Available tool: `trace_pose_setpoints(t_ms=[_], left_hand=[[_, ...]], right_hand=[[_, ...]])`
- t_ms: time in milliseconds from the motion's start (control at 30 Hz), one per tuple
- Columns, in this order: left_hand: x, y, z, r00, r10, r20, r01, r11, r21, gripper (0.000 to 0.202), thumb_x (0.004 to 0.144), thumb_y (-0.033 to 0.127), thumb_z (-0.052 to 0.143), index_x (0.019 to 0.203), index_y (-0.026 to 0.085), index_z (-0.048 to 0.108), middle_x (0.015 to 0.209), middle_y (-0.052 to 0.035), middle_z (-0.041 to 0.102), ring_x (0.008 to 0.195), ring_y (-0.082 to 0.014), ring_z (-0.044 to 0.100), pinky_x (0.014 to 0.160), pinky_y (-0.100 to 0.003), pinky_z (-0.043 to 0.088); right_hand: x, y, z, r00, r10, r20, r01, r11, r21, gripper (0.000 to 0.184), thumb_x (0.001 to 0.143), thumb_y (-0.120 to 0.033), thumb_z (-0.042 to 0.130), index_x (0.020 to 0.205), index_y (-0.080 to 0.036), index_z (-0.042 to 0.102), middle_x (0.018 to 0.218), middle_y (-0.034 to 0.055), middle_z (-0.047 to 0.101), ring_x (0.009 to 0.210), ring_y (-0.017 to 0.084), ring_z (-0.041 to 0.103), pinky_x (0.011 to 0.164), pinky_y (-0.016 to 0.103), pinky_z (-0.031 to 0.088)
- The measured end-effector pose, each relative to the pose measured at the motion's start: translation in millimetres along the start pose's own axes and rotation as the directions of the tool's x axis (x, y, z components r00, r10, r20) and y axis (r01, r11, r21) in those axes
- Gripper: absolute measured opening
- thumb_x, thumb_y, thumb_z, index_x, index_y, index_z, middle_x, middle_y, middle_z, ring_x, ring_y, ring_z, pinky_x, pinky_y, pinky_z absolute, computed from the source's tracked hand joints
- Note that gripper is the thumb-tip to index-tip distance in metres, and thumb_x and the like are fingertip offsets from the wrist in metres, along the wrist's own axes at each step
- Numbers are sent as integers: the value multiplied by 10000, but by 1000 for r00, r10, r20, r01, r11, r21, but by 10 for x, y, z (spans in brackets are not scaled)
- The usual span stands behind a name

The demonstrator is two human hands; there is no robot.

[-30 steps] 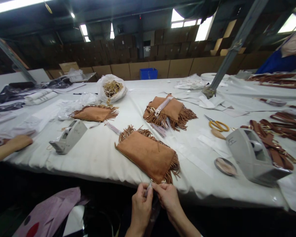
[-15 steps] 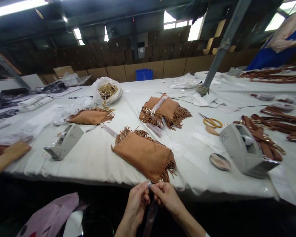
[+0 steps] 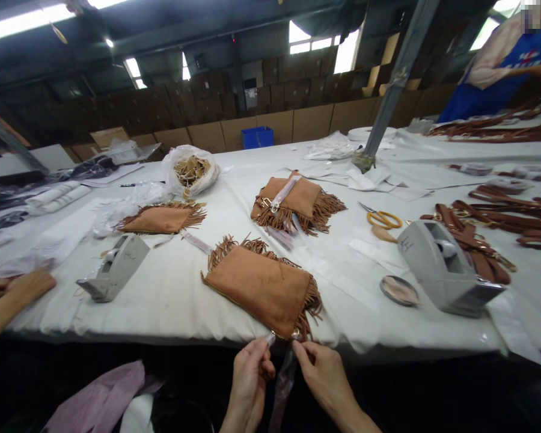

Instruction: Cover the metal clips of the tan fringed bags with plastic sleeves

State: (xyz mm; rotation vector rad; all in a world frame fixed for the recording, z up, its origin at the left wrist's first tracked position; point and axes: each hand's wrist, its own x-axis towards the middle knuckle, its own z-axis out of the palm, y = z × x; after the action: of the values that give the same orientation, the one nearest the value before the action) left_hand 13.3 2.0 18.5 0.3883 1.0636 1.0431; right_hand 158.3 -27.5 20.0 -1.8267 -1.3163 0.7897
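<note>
The fringed pouch [image 3: 264,285] was laid flat on the bench [image 3: 180,300]. Its near corner was set at the 6 o'clock edge, so that the metal ring [image 3: 293,332] there came within reach of both hands. The left hand [image 3: 247,379] and right hand [image 3: 322,376] were held just below that edge. Their fingertips were apparently pinched on the upper end of a clear plastic strip [image 3: 283,379], which hung between them. A tape dispenser [image 3: 446,273] stood at 3 o'clock of the pouch.

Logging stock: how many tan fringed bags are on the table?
3. The near bag lies at the front edge, the middle bag behind it, the left bag farther left. The middle bag may hide another underneath.
</note>
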Motion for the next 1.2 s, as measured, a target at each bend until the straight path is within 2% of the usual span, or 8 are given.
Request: trace_pose_setpoints(t_ms=[200, 400, 633, 800, 967, 1033, 1133, 1200], left_hand=[[-31, -46, 35, 984, 179, -9, -170, 949, 266, 441, 639, 491, 740, 839, 104, 667, 481, 51, 547, 396, -69, 482, 421, -180, 376], [-115, -32, 45, 989, 150, 9, -150, 979, 137, 414, 650, 505, 725, 794, 137, 604, 421, 67, 523, 313, -71, 440, 352, -182, 342], [-86, -19, 2, 987, -103, 120, 115, 988, -100, 251, 715, 343, 717, 700, 135, 577, 328, 89, 399, 250, -82, 414, 324, -179, 337], [-62, 142, -31, 873, -442, 206, 488, 804, -341, 319, 929, 134, 369, 658, 104, 534, 397, 78, 384, 233, 21, 262, 306, -95, 207], [-97, 245, 24, 828, -500, 253, 560, 734, -384, 400, 961, 133, 215, 731, 79, 538, 482, 56, 426, 236, 51, 219, 294, -79, 135], [-93, 269, 24, 831, -475, 288, 555, 746, -369, 405, 956, 121, 202, 732, 87, 538, 479, 60, 416, 238, 48, 216, 295, -80, 130], [-81, 328, -83, 879, -370, 301, 463, 813, -354, 290, 924, 70, 306, 746, 95, 534, 497, 58, 444, 272, 48, 271, 324, -66, 173], [-103, 368, -234, 906, -293, 304, 376, 887, -266, 77, 870, 78, 476, 861, 103, 549, 574, 36, 539, 294, 54, 306, 337, -65, 198]], right_hand=[[-136, -252, 95, 959, 72, 273, -223, 788, 574, 455, 758, -548, 591, 1031, -184, 592, 759, 34, 660, 461, 110, 505, 457, 237, 409], [-133, -282, 363, 924, -25, 382, -324, 482, 814, 708, 730, -469, 699, 1297, -264, 327, 1075, 96, 620, 475, 48, 508, 403, 168, 376], [-170, -315, 317, 903, 39, 429, -407, 403, 820, 860, 719, -402, 735, 1394, -336, 206, 1145, 76, 585, 461, 31, 530, 364, 140, 303], [-68, -377, 268, 834, 24, 551, -545, 185, 818, 781, 718, -344, 743, 1361, -330, 301, 1001, 27, 627, 373, -16, 398, 328, 117, 219], [71, -380, 245, 767, -70, 638, -640, -13, 768, 588, 734, -317, 728, 1251, -322, 447, 804, -54, 612, 325, -60, 202, 336, 89, 101], [83, -398, 214, 770, -66, 635, -629, 89, 772, 585, 757, -379, 694, 1276, -322, 430, 803, -49, 623, 306, -56, 220, 324, 98, 115], [62, -439, 63, 760, -57, 647, -507, 571, 646, 679, 798, -424, 625, 1393, -304, 320, 838, 1, 670, 315, 18, 424, 316, 146, 246], [79, -460, -116, 834, -50, 549, -234, 870, 434, 635, 822, -410, 584, 1397, -260, 362, 782, 15, 688, 393, 99, 548, 375, 206, 369]])
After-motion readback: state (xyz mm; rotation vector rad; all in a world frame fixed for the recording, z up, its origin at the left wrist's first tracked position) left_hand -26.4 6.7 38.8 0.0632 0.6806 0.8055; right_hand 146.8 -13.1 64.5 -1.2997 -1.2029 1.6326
